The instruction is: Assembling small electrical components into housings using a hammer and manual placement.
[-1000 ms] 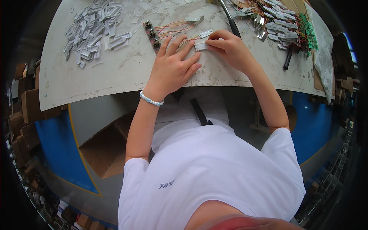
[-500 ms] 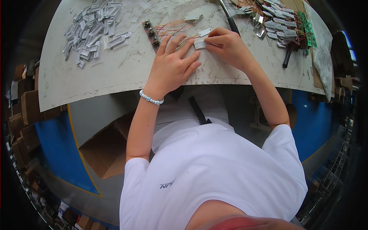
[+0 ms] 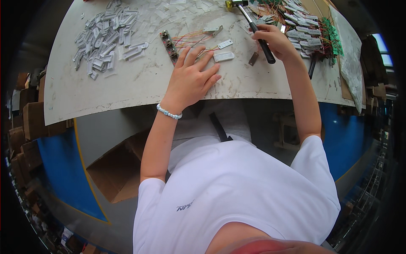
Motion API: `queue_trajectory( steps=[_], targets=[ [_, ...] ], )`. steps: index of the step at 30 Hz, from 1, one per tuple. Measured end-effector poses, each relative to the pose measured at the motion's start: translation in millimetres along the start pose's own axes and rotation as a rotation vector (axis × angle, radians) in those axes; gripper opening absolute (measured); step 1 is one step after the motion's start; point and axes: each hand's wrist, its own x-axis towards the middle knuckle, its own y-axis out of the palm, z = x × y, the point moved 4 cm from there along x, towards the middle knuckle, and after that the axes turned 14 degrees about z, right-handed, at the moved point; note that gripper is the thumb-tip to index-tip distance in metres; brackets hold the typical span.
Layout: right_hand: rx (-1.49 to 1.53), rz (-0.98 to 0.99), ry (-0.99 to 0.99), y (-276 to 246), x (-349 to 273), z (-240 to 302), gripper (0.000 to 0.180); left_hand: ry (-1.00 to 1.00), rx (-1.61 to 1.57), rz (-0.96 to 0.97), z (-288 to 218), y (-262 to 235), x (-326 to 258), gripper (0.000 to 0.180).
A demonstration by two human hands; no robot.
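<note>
My left hand point(image 3: 193, 76) lies on the worktable with its fingers spread. Its fingertips are beside a small white oblong casing point(image 3: 223, 56) and over thin coloured wires. Those wires run from a dark circuit strip point(image 3: 169, 46) to small metal plates, one a perforated plate point(image 3: 225, 44) just beyond the casing. Farther right, my right hand point(image 3: 277, 41) is closed round a hammer point(image 3: 266, 51) by its black handle. The hammer slants away from me, its yellow-and-dark head point(image 3: 236, 4) at the table's far side.
A heap of grey-white plastic casings point(image 3: 103, 38) lies at the left, with clear flat pieces point(image 3: 158, 17) behind. At the right are wired white modules point(image 3: 304, 31) and green circuit boards point(image 3: 330, 40). A dark flat piece point(image 3: 253, 59) lies near the hammer. The table's front edge point(image 3: 245, 95) curves before me.
My right hand has left the white casing, moved right and taken hold of the hammer's handle. The casing now lies flat on the table; my left hand has barely moved.
</note>
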Motion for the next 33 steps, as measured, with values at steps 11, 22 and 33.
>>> queue_trajectory(
  steps=[11, 22, 33],
  targets=[
    [0.046, -0.184, -0.175, 26, -110, -7, 0.026, -0.009, -0.007, 0.012, 0, 3, 1, 0.028],
    [-0.536, -0.283, -0.257, 85, -166, -20, 0.027, 0.005, 0.010, 0.010, -3, 4, 2, 0.029],
    [-0.580, -0.257, -0.278, 100, -155, -5, 0.019, 0.004, 0.046, 0.017, -1, 2, 6, 0.028]
  ],
)
